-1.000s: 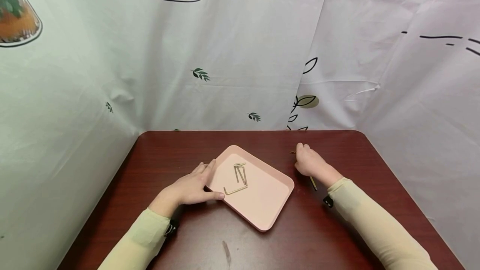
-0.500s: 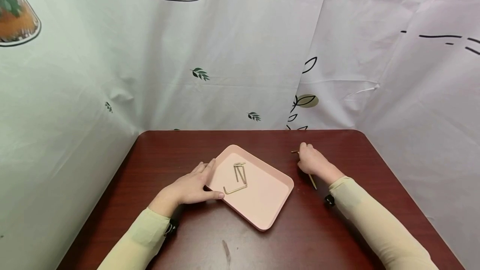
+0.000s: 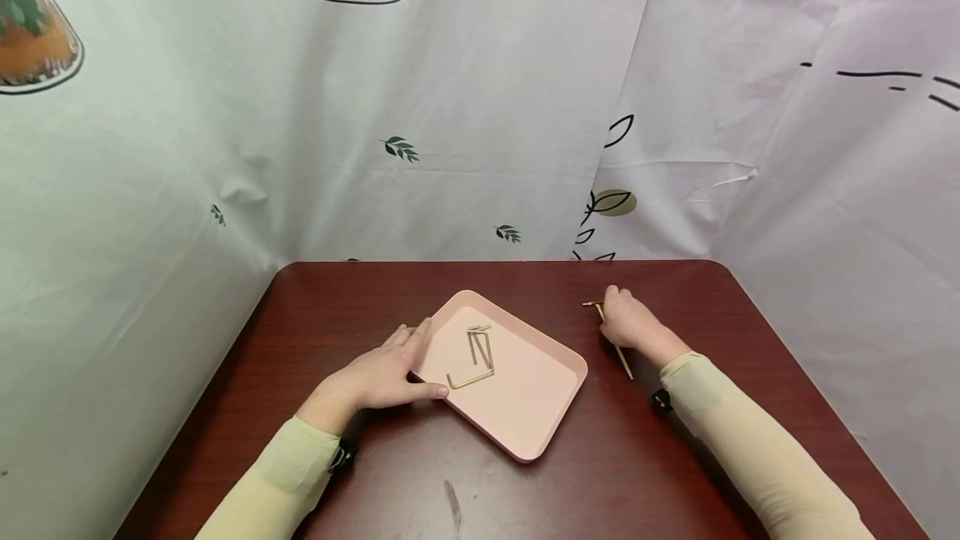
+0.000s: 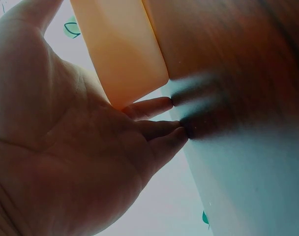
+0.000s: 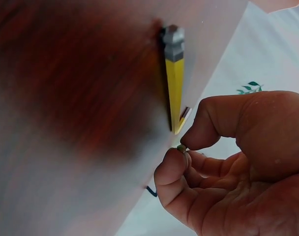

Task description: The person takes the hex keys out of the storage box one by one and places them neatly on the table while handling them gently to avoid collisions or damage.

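My left hand (image 3: 378, 373) lies with straight fingers along the left side of a pink tray (image 3: 536, 390), its thumb at the near rim. Several brass-coloured L-shaped hex keys (image 3: 472, 382) lie inside the tray. Right of the tray, my right hand (image 3: 632, 327) pinches a small hex key between thumb and index finger; only its six-sided end (image 5: 182, 147) shows in the right wrist view. Another L-shaped hex key (image 5: 174, 93) lies on the table beside this hand, its ball end toward the camera. In the head view that key (image 3: 624, 363) is partly hidden under the hand.
The dark red-brown table (image 3: 360, 298) has rounded far corners. White printed curtains (image 3: 465, 107) hang behind it and along both sides. A dark smudge (image 3: 452, 502) marks the tabletop in front of the tray.
My right hand has shifted slightly to the right, so more of the hex key on the table shows. The left hand, the tray and its hex keys have stayed put.
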